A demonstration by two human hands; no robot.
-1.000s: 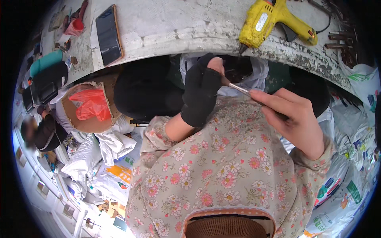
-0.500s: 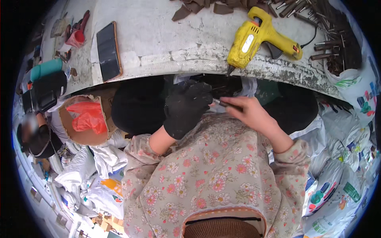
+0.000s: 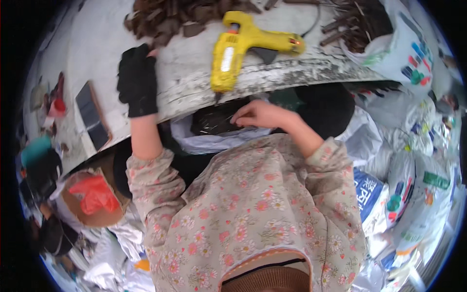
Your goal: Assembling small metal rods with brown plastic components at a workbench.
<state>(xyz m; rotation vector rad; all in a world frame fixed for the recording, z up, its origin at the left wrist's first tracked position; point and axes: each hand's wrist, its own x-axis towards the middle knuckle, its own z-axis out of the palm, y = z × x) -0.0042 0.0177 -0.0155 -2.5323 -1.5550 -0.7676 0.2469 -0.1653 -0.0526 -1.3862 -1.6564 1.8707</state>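
My left hand point(image 3: 137, 82), in a black glove, reaches over the table beside a pile of brown curved pieces point(image 3: 192, 29). Its fingertips are blurred and hard to make out against the pile's edge. A bare fingertip pokes out of the glove. My bare right hand point(image 3: 266, 115) hovers above an open white bag point(image 3: 194, 144) in my lap, fingers loosely bent, with a gap between thumb and forefinger and nothing visible in them. Dark slender sticks point(image 3: 214, 120) lie inside the bag. Between my hands, farther off, a yellow glue gun point(image 3: 228, 58) rests on the table, nozzle toward me.
A phone point(image 3: 92, 114) lies at the table's left. Brown metal-tipped sticks point(image 3: 348, 27) spill from a plastic bag point(image 3: 406, 48) at the far right. A carton with a red bag point(image 3: 95, 194) stands left, near another person point(image 3: 56, 233). Filled bags point(image 3: 413, 204) crowd the right.
My left hand has left my lap and swung up and left onto the table. The dark stick is gone from my right hand, which has shifted left over the bag. The view has turned right.
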